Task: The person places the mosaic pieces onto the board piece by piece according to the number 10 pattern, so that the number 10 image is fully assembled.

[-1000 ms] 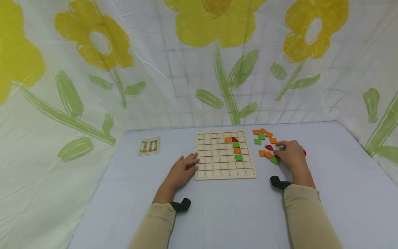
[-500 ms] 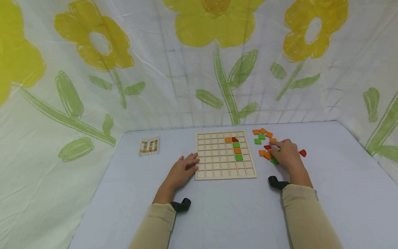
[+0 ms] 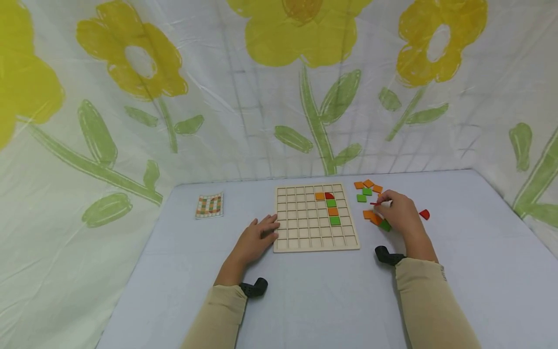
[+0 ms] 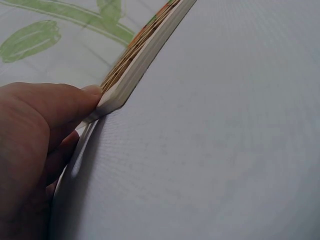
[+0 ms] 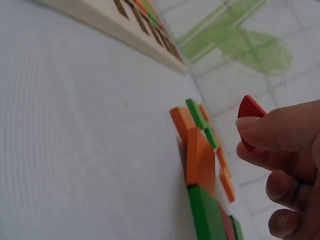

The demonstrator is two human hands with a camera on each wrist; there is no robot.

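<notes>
My right hand (image 3: 398, 213) pinches a red quarter-circle tile (image 5: 250, 109) between thumb and finger, lifted over a loose group of tiles. Around it lie orange tiles (image 3: 368, 214) and green tiles (image 3: 361, 198); the hand hides part of the group. The wooden grid board (image 3: 301, 242) lies to the left, with a short row and column of orange, green and red pieces set in its squares. My left hand (image 3: 255, 240) rests at the board's left edge, fingers extended; in the left wrist view its thumb (image 4: 75, 102) touches the board's near corner.
A small printed pattern card (image 3: 209, 205) lies at the back left of the table. Another red quarter-circle tile (image 3: 425, 214) lies right of my right hand. Behind the table hangs a cloth with painted flowers (image 3: 322, 116).
My right hand has moved slightly left and picked a red quarter-circle tile up from the group, uncovering another red tile to its right. My left hand and the board have stayed put.
</notes>
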